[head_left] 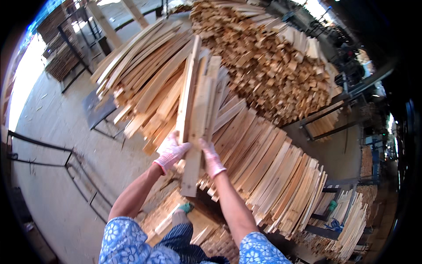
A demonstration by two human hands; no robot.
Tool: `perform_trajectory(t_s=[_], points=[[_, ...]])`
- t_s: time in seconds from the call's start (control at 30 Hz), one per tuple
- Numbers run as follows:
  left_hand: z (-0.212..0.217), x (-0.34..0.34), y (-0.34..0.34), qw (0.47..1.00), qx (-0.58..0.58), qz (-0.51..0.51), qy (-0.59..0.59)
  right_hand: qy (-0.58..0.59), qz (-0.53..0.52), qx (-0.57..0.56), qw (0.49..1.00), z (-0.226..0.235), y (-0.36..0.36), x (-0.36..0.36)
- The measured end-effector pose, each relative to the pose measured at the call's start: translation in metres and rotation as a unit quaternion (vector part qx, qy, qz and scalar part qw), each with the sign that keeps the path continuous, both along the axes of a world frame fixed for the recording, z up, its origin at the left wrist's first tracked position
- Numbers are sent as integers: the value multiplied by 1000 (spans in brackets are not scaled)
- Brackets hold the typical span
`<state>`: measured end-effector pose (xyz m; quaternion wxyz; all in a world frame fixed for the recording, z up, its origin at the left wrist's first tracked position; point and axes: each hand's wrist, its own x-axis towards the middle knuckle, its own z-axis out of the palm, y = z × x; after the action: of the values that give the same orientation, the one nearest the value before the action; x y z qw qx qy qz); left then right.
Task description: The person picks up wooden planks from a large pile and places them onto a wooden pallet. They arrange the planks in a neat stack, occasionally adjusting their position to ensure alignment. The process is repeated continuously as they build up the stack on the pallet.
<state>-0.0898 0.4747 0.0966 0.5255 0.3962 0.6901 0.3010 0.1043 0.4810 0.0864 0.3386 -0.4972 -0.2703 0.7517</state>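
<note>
Both my hands wear pale pink gloves and hold a small bundle of long wooden boards [198,105], which points up and away from me. On the bundle's left side my left hand [172,152] is closed, its thumb lying over the front board. My right hand [212,158] grips the right side, with its thumb along the edge; its other fingers are hidden behind the wood. One board reaches lower than the others, below both hands. Behind the bundle lie loose wooden slats [162,83], and a row of stacked boards [263,154] runs off to the right.
A large heap of wood pieces [272,66] rises at the back. Black metal frames [39,145] stand on the concrete floor [52,176] at left, near a dark low stand [99,108]. By my feet are wood scraps [204,220]. More boards [347,224] lie at lower right.
</note>
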Motion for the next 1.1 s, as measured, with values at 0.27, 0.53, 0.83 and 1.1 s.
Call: perform_trajectory(t_s=[0.27, 0.53, 0.83, 1.1], points=[[-64, -16, -70, 874, -170, 73, -450, 113, 2, -4, 994, -21, -84, 46], [-82, 56, -88, 957, -47, 2, -287, 49, -94, 59, 993, -43, -119, 58], [-1, 137, -210, 961, 7, -170, -218, -66, -239, 104, 963, -2, -289, 115], [130, 203, -297, 896, 77, -370, -233, -47, -445, 231, 864, 86, -417, 153]])
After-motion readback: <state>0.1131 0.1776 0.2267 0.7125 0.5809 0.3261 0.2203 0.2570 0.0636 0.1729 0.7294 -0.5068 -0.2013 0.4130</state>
